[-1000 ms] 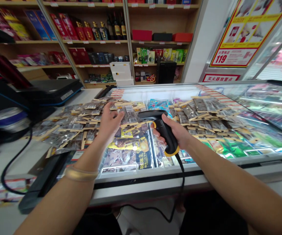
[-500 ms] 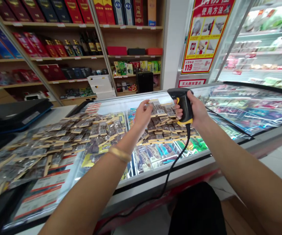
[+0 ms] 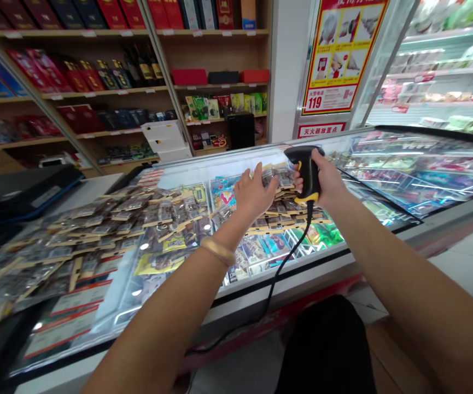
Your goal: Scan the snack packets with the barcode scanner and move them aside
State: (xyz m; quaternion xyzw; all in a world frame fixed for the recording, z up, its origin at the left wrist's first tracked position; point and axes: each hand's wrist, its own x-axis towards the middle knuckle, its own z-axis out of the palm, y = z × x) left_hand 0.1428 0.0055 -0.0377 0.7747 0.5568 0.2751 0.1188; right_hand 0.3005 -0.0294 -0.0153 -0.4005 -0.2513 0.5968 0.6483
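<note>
Right hand (image 3: 330,181) curls round a black scanner (image 3: 310,178); left of it, the left hand (image 3: 255,194) spreads open, empty, over packets (image 3: 279,208).

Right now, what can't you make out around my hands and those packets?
All in the head view:
Whatever lies directly behind your left hand: covered by that hand.
The palm of your right hand: hidden by the scanner it grips.
Fine print on the packets: too small and blurred.
The far end of the cable: lost near your left forearm.
The black device: cut off by the left edge.
</note>
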